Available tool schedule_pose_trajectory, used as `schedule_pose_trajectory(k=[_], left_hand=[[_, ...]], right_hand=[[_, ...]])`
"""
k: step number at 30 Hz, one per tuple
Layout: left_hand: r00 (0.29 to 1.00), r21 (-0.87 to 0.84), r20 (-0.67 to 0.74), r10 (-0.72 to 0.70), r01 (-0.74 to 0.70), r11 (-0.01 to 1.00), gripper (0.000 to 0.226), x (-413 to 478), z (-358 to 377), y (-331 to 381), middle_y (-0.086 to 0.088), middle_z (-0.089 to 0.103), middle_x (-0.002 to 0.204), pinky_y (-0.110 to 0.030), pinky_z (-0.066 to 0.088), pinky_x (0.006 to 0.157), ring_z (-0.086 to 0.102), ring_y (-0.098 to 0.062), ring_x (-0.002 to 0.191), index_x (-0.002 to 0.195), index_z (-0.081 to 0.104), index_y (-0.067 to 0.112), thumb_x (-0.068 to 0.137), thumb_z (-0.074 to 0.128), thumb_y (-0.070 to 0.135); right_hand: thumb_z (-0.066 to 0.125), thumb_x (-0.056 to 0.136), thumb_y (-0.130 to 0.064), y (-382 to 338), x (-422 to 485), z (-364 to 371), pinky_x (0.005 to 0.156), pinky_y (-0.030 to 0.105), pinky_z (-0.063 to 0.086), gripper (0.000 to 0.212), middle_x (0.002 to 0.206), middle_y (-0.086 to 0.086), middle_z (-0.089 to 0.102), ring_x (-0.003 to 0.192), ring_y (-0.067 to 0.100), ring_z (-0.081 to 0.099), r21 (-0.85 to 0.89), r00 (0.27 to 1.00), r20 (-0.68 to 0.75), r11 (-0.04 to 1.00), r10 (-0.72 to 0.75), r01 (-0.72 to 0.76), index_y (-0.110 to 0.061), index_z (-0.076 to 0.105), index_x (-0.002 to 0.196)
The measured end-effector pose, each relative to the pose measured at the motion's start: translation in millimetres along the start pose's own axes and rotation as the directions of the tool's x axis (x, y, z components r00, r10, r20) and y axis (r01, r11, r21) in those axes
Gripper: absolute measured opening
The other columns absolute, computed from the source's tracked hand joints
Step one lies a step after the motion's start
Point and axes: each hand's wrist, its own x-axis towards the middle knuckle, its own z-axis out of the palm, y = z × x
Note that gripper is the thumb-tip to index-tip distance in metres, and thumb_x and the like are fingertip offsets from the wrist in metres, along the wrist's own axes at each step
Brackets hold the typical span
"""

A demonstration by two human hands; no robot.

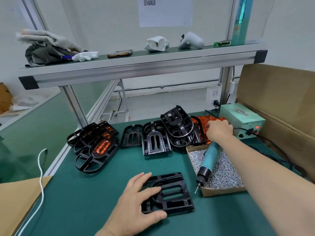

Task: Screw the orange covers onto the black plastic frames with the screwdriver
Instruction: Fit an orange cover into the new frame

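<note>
Head view: my left hand flat on frame, fingers spread; right hand among covers, grasp unclear. Box holds screws, screwdriver.

The desk has a smooth, matt green mat. On it, the near black plastic frame is matt; the frames at the desk's back look glossier. The orange covers are translucent, shiny plastic. Bright metal screws fill a cardboard box at the desk's right.
</note>
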Motion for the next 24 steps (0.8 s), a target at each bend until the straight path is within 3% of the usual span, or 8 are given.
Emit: schedule_pose_trajectory(k=[5, 10, 13, 18, 24], left_hand=[[1.000, 0.003, 0.010, 0.006, -0.006, 1.000, 0.068, 1.3, -3.7, 0.7, 0.027, 0.025, 0.154, -0.037, 0.031, 0.116, 0.013, 0.001, 0.146, 0.128, 0.060, 0.049, 0.072, 0.052, 0.087], [1.000, 0.001, -0.012, 0.026, -0.026, 1.000, 0.064, -0.1, -4.1, 1.1, 0.023, 0.029, 0.154, -0.037, 0.033, 0.114, 0.020, -0.002, 0.144, 0.128, 0.062, 0.044, 0.078, 0.051, 0.081], [0.999, 0.008, -0.015, 0.030, -0.030, 1.000, 0.063, -0.2, -3.8, 0.2, 0.025, 0.028, 0.153, -0.036, 0.032, 0.114, 0.019, 0.000, 0.144, 0.128, 0.061, 0.045, 0.078, 0.051, 0.082], [0.999, 0.027, -0.027, 0.039, -0.038, 0.999, 0.063, -0.6, -2.0, 0.1, 0.023, 0.029, 0.153, -0.037, 0.033, 0.114, 0.018, -0.001, 0.144, 0.128, 0.061, 0.044, 0.077, 0.054, 0.081], [0.997, 0.033, -0.062, 0.051, -0.049, 0.998, 0.061, -0.1, 0.9, -2.6, 0.019, 0.032, 0.154, -0.044, 0.034, 0.115, 0.016, -0.007, 0.148, 0.126, 0.063, 0.044, 0.077, 0.057, 0.080]], right_hand=[[0.045, 0.095, -0.022, -5.3, 11.7, 3.7, 0.105, 0.047, 0.034, 0.049, 0.142, 0.008, 0.053, 0.130, 0.033, 0.039, -0.023, 0.993, 0.112, 0.999, 0.042, -0.039, -0.031, 0.055, 0.142], [0.051, 0.094, -0.023, -9.9, 11.0, 6.0, 0.101, 0.042, 0.035, 0.039, 0.134, 0.008, 0.058, 0.126, 0.032, 0.042, 0.046, 0.991, 0.097, 0.994, 0.094, -0.099, -0.027, 0.064, 0.130], [0.055, 0.096, -0.024, -6.8, 11.6, 5.6, 0.105, 0.042, 0.039, 0.032, 0.133, 0.013, 0.061, 0.125, 0.035, 0.048, 0.127, 0.992, 0.039, 0.984, 0.123, -0.127, -0.018, 0.068, 0.124], [0.056, 0.097, -0.025, 2.0, 4.8, 3.2, 0.099, 0.040, 0.045, 0.027, 0.121, 0.013, 0.069, 0.117, 0.036, 0.058, 0.140, 0.986, -0.121, 0.986, 0.110, -0.093, -0.014, 0.072, 0.115], [0.053, 0.096, -0.010, 9.2, -2.3, -2.2, 0.097, 0.040, 0.049, 0.027, 0.121, 0.017, 0.063, 0.113, 0.036, 0.060, 0.236, 0.967, -0.236, 0.971, 0.092, -0.035, -0.008, 0.072, 0.116]])
